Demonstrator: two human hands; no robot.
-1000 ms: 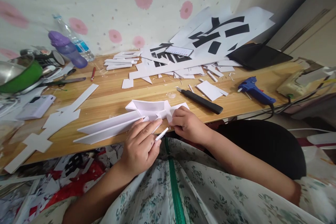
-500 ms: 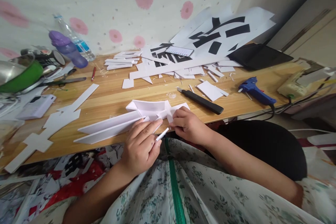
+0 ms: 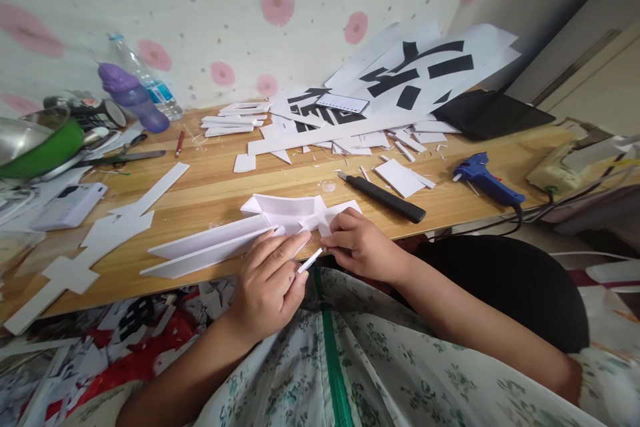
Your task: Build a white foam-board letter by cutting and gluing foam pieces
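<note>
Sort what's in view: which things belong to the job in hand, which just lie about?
Job: white walled piece at the right hand; white strip in the left hand; probably black cutter, blue glue gun.
Seemingly lying about: purple bottle, green bowl.

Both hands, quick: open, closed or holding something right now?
Left hand: closed, holding a small white strip.
Right hand: curled at the white assembly's right end; whether it grips cannot be told.

The white, angular, board-like construction (image 3: 287, 205) looks smooth and matt. The yellow-brown wooden surface (image 3: 215, 180) shows streaked grain and a faint sheen. The black-printed white sheets (image 3: 423, 83) look like paper; the blue pistol-shaped glue gun (image 3: 484, 177) is smooth plastic; the round green bowl (image 3: 65, 145) has a shiny metal interior; the pale floral garment (image 3: 395, 360) is creased cloth.
</note>
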